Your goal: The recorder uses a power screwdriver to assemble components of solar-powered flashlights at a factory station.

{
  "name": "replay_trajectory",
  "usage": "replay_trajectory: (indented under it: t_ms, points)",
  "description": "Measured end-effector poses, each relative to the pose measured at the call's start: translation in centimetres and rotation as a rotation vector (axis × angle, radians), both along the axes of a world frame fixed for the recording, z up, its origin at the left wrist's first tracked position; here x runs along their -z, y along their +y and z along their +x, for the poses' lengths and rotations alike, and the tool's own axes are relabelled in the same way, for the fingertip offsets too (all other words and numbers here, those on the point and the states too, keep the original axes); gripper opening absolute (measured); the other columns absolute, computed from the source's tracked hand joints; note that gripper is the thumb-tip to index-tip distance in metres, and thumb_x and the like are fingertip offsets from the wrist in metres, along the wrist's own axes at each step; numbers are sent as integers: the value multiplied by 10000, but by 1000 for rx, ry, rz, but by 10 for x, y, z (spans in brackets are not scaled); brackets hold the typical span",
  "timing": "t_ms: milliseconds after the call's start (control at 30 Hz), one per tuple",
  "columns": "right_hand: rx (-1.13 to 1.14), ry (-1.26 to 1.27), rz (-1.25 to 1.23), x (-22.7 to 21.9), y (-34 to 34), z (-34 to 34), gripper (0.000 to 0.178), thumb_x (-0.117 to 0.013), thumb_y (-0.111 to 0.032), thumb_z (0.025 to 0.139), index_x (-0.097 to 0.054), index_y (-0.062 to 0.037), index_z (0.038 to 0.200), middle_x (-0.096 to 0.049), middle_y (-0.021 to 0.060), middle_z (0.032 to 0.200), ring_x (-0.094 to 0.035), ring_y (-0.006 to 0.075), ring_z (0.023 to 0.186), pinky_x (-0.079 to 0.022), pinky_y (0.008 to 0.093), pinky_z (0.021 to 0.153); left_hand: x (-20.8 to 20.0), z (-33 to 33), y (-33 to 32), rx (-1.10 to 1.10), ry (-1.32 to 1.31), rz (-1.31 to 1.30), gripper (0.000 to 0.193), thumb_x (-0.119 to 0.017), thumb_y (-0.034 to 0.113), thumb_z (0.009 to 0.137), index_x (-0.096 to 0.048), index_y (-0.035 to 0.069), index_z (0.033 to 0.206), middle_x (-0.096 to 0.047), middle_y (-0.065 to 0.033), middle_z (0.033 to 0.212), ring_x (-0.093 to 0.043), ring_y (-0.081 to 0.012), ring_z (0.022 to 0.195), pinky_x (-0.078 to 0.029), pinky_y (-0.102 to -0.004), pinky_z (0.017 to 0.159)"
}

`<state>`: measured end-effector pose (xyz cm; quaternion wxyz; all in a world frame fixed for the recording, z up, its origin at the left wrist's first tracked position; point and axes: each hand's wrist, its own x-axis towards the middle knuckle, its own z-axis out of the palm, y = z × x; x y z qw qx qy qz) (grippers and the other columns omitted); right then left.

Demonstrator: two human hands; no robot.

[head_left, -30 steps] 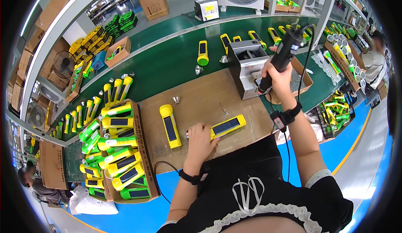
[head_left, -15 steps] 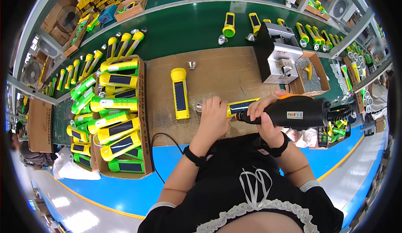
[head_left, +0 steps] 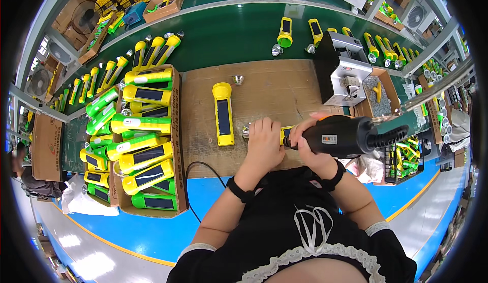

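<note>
In my right hand (head_left: pixel 311 143) is a black and orange electric screwdriver (head_left: pixel 338 136), lying nearly level with its tip pointing left. The tip meets a yellow flashlight body (head_left: pixel 285 130) with a dark solar panel, mostly covered by my hands. My left hand (head_left: pixel 265 143) is closed around the other end of that flashlight. Just left of my fingers sits a shiny reflector cup (head_left: pixel 246 131), partly hidden. Another yellow flashlight (head_left: pixel 223 114) lies panel up on the cardboard sheet (head_left: pixel 195 95), and a second reflector (head_left: pixel 237 80) rests beyond it.
At left, a carton (head_left: pixel 177 130) is heaped with yellow and green flashlights. A black and silver machine (head_left: pixel 345 74) stands at right beside a box of screws (head_left: pixel 377 97) with a yellow scoop-like piece. Flashlights with reflectors line the green bench (head_left: pixel 229 34). A black cable (head_left: pixel 195 165) hangs off the front edge.
The screwdriver and my right hand have moved left, closer to my left hand, covering more of the held flashlight. The whole view has shifted slightly.
</note>
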<state>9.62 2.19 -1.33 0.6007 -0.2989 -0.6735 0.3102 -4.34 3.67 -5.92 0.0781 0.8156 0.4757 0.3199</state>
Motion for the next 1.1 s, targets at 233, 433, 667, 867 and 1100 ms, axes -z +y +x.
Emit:
replay_trajectory:
  t_ms: [233, 433, 667, 867, 1100]
  points:
    - [10, 45, -136, -6, 2, -8, 486, -626, 41, 700, -395, 4, 1126, -559, 21, 775, -541, 92, 707, -437, 258, 744, -1, -4, -1, 13, 42, 18, 404, -672, 135, 555, -497, 26, 903, -455, -156, 882, -461, -344, 880, -371, -421, 787]
    - [-61, 275, -187, -16, -3, -9, 562, -679, 45, 698, -390, 4, 1180, -563, 47, 849, -555, 84, 778, -456, 243, 696, -2, 4, -4, 24, 84, 10, 427, -727, 184, 590, -508, 45, 929, -470, -144, 904, -473, -329, 886, -373, -429, 783]
    - [158, 508, 257, -79, 9, 83, 581, -561, -36, 854, -228, 20, 1326, -525, 81, 728, -545, 157, 599, -479, 299, 593, -10, 6, -13, -11, 172, -97, 447, -732, 234, 675, -555, 68, 1051, -512, -156, 977, -477, -343, 966, -361, -444, 858]
    - [493, 476, 237, -60, 63, 150, 533, -571, 62, 802, -353, 43, 1288, -559, 58, 714, -578, 145, 619, -477, 272, 609, -18, 8, -23, -109, 219, -89, 437, -750, 224, 672, -588, 82, 1052, -503, -159, 1017, -453, -349, 990, -355, -451, 866]
    - [610, 335, 53, -45, 88, 158, 385, -682, -26, 738, -487, -23, 1070, -571, 8, 777, -555, 74, 657, -462, 225, 606, -16, 15, -27, -155, 227, -92, 442, -751, 218, 674, -587, 86, 1063, -493, -163, 1021, -454, -347, 990, -349, -445, 875]
